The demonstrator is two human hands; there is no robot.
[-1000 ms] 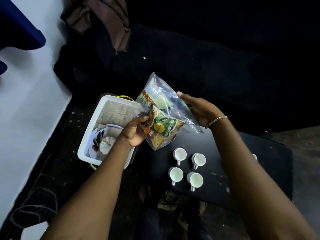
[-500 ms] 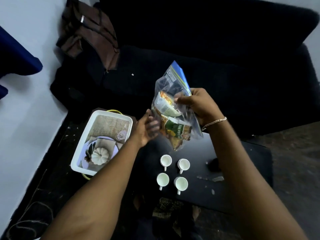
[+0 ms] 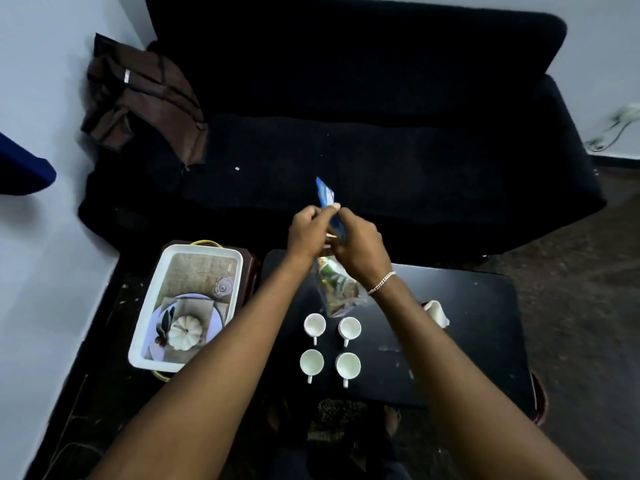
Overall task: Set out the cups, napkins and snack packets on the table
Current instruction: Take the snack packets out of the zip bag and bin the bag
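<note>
My left hand and right hand both pinch the blue-striped top of a crinkly clear plastic bag of snack packets, hanging over the far edge of the matte black table. Four small white ceramic cups form a square toward the front edge; bare surface runs rightward.

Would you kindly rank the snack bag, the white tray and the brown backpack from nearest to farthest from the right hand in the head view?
1. snack bag, gripped by the right hand.
2. white tray, low left.
3. brown backpack, far left on the sofa.
</note>
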